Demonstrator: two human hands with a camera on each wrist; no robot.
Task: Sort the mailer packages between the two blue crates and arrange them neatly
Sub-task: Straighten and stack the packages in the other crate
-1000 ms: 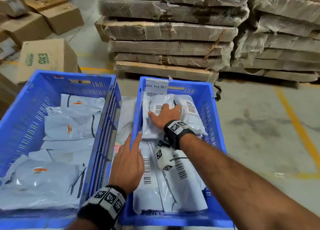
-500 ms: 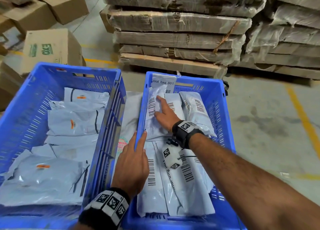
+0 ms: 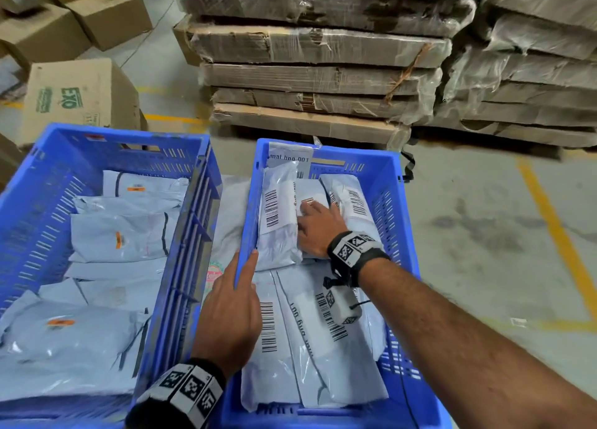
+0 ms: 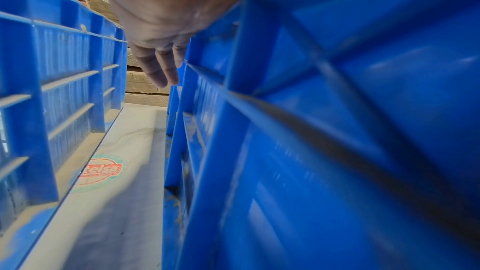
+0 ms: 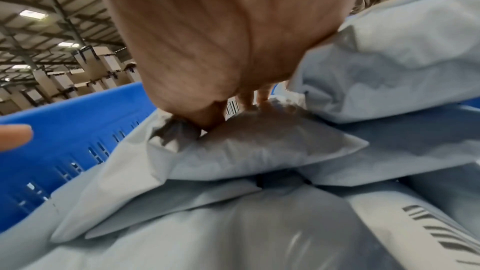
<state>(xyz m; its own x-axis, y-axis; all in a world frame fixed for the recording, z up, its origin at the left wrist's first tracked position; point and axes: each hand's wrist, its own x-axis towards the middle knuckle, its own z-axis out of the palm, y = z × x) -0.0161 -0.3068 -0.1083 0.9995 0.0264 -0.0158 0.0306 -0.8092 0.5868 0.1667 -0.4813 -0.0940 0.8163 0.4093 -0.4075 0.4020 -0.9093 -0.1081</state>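
Blue crates hold grey mailers with black barcodes.

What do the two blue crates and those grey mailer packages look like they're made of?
Blue crates: rigid moulded plastic, semi-gloss, judging by the slotted walls and ribs. Mailer packages: thin grey plastic film, probably polythene; it creases and shines, with white printed barcode labels.

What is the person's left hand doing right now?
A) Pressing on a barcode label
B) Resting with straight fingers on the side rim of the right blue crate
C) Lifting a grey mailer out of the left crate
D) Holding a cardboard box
B: the left hand lies over the near-left rim of the right blue plastic crate, fingers straight and holding nothing, while the right hand presses on the grey plastic mailers inside.
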